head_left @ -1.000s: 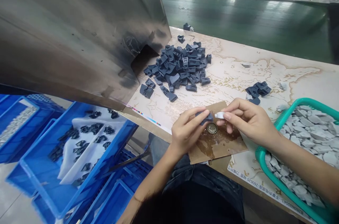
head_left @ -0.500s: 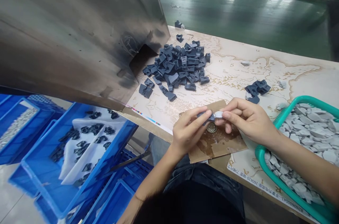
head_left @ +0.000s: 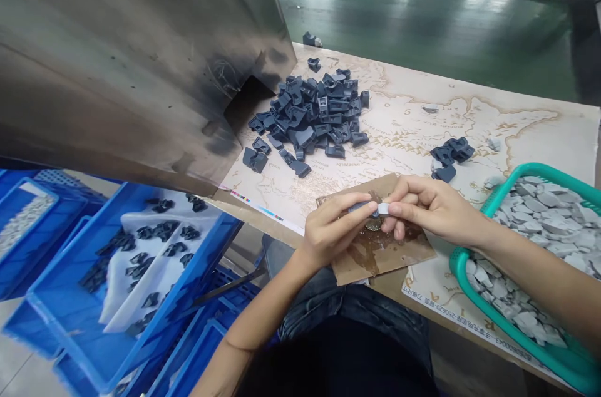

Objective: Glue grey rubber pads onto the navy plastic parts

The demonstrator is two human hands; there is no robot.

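Observation:
My left hand (head_left: pixel 331 228) pinches a small dark grey plastic part (head_left: pixel 362 206) between thumb and fingers. My right hand (head_left: pixel 434 209) holds a small white strip (head_left: pixel 384 209) against that part's end. Below both hands lies a brown cardboard sheet (head_left: pixel 399 253) with a wet amber stain. A round metal cap (head_left: pixel 373 225) sits on the cardboard, mostly hidden behind my fingers. A large heap of similar dark grey parts (head_left: pixel 310 116) lies farther ahead on the map-printed table mat (head_left: pixel 413 128), with a small cluster of them (head_left: pixel 449 154) nearer my right hand.
A teal basket (head_left: pixel 498 320) of light grey chips stands at the right. Blue crates (head_left: pixel 42 272) holding white cloth and dark parts fill the lower left. A scorched steel sheet (head_left: pixel 141 65) overhangs the table's left side. My jeans show below the table edge.
The white strip has moved left from a small gap to touch the dark part. My hands now cover more of the metal cap. The whole view has shifted slightly.

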